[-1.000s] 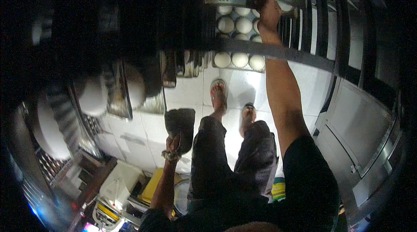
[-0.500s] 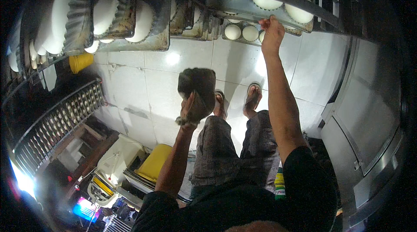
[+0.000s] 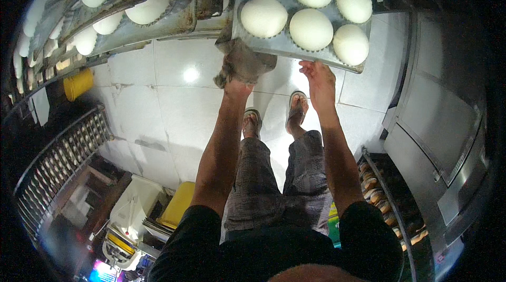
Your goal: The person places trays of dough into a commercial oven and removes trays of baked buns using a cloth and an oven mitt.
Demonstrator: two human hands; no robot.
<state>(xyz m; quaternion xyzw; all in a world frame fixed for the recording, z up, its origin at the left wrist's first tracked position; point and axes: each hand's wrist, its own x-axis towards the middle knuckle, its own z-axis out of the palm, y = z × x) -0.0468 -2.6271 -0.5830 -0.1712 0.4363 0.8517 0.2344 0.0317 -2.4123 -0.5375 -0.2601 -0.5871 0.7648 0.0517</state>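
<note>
Both hands' grip holds baking tray (image 3: 287,44) of pale dough rounds (image 3: 311,29); left hand (image 3: 240,73) through cloth (image 3: 245,63), right hand (image 3: 319,76) bare.

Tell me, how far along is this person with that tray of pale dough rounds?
Midway, by the look of it. Both hands hold the tray of dough rounds at its near edge: the left hand through a brown cloth, the right hand bare. Other filled trays already sit to the left. This one is not yet set down.
</note>
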